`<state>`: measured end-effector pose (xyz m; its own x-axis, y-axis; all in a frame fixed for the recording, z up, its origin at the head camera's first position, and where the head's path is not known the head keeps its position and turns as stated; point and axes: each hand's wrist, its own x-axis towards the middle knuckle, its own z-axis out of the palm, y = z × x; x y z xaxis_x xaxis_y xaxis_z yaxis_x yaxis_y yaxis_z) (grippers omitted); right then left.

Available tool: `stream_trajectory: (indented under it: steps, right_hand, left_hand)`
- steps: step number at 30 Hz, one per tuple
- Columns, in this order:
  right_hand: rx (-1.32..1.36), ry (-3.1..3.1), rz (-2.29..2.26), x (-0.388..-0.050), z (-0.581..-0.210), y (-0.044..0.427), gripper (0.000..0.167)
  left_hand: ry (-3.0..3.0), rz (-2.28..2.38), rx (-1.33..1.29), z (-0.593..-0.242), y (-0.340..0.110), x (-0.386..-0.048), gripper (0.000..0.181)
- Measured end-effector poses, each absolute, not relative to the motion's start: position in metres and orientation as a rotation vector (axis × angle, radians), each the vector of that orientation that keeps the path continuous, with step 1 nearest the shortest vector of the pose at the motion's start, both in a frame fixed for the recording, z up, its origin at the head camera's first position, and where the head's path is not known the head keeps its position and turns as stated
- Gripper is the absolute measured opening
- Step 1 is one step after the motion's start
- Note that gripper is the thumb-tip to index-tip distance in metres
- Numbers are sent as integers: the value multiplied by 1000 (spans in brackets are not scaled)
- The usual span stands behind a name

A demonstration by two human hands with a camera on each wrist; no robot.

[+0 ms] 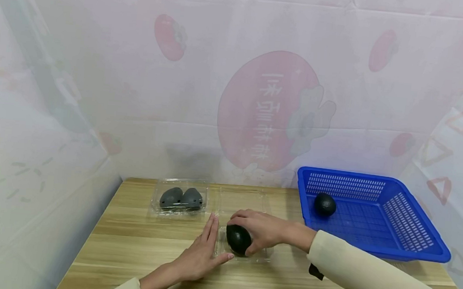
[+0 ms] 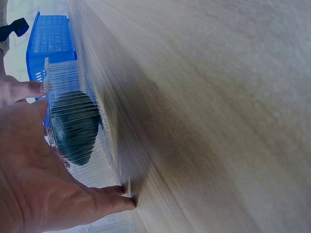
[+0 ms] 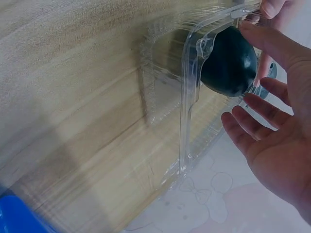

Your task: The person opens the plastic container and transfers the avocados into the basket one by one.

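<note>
A dark green avocado [image 1: 238, 239] sits in the tray of a clear plastic clamshell box [image 1: 264, 258], whose lid stands raised behind it. My right hand [image 1: 260, 228] is around the avocado from the right, thumb on its near side and fingers on its far side. In the right wrist view the other fingers [image 3: 243, 124] spread away from the fruit. My left hand [image 1: 200, 255] lies along the box's left side, fingers straight and thumb toward the near edge. Through the box wall, the left wrist view shows the avocado [image 2: 75, 127].
A closed clear box [image 1: 154, 202] with two avocados [image 1: 192, 198] stands at the back left. At the right, a blue perforated basket [image 1: 376, 249] holds one dark avocado [image 1: 324, 204]. Printed cloth [image 1: 203, 90] hangs behind the wooden table [image 1: 121, 241].
</note>
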<state>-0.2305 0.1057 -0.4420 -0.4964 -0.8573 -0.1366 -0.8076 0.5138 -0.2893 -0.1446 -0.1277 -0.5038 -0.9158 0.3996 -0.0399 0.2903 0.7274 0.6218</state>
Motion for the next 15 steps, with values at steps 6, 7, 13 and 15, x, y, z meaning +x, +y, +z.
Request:
stream_trajectory:
  steps: [6, 7, 13, 15]
  right_hand:
    - [-1428, 2504, -221, -230, -446, 100, 86]
    - [-1436, 2505, -211, -230, -446, 99, 86]
    - [-1469, 2513, -196, -231, -451, 97, 84]
    - [-1466, 2509, -204, -232, -453, 97, 83]
  left_hand:
    - [2753, 959, 553, -504, -128, -144, 108]
    - [2752, 962, 553, -503, -128, -144, 108]
    - [2741, 976, 552, -502, -128, -144, 107]
    - [2736, 977, 554, -502, -128, -144, 107]
